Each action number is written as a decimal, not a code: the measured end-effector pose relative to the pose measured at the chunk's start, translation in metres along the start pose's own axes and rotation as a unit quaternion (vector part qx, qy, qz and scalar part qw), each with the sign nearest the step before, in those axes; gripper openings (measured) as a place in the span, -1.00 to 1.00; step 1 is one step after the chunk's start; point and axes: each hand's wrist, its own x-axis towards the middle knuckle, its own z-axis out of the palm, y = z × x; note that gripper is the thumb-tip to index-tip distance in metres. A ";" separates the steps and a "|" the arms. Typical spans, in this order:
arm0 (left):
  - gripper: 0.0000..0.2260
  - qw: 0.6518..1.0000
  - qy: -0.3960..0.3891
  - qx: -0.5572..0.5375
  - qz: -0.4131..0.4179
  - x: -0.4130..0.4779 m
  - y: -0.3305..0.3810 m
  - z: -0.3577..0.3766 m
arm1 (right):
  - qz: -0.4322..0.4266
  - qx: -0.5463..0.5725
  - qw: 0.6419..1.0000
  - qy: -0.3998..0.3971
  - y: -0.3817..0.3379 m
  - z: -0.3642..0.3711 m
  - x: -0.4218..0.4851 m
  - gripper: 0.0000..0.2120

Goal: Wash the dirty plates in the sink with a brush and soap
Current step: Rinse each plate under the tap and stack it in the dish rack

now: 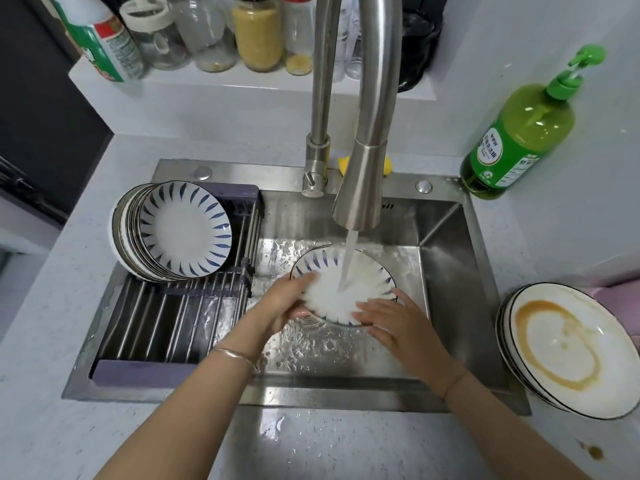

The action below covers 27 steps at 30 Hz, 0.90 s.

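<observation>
A white plate with blue leaf marks [363, 268] is held over the sink [453, 271] under running water from the faucet [363, 188]. My left hand [287, 303] grips its left rim, fingers curled over the edge. My right hand [388, 320] lies on its lower right part with the fingers fairly straight on the surface. Several plates of the same pattern [183, 230] stand on edge on the drying rack [166, 317] at the left. A stack of dirty plates [568, 344] with a brown sauce ring sits on the counter at the right. A green soap bottle [516, 133] stands at the back right. No brush is visible.
A shelf behind the sink holds several jars and bottles [256, 32]. Something yellow [346, 164] peeks out behind the faucet head. A brown spill [595, 452] marks the counter at the front right. Water splashes across the sink floor.
</observation>
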 end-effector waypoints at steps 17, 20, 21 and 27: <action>-0.49 0.999 0.000 -0.017 -0.042 0.011 -0.028 -0.008 | 0.476 0.681 0.549 0.091 -0.019 0.011 0.035 -0.73; -0.48 0.998 0.029 -0.005 -0.048 0.016 -0.030 -0.013 | 0.471 0.694 0.541 0.065 -0.016 0.012 0.023 -0.71; -0.51 0.998 0.034 0.005 -0.047 0.016 -0.029 -0.012 | 0.470 0.695 0.540 0.060 -0.015 0.013 0.019 -0.71; -0.60 0.998 0.024 0.060 -0.020 0.015 -0.024 -0.003 | 0.465 0.670 0.574 0.071 0.002 0.019 0.005 -0.65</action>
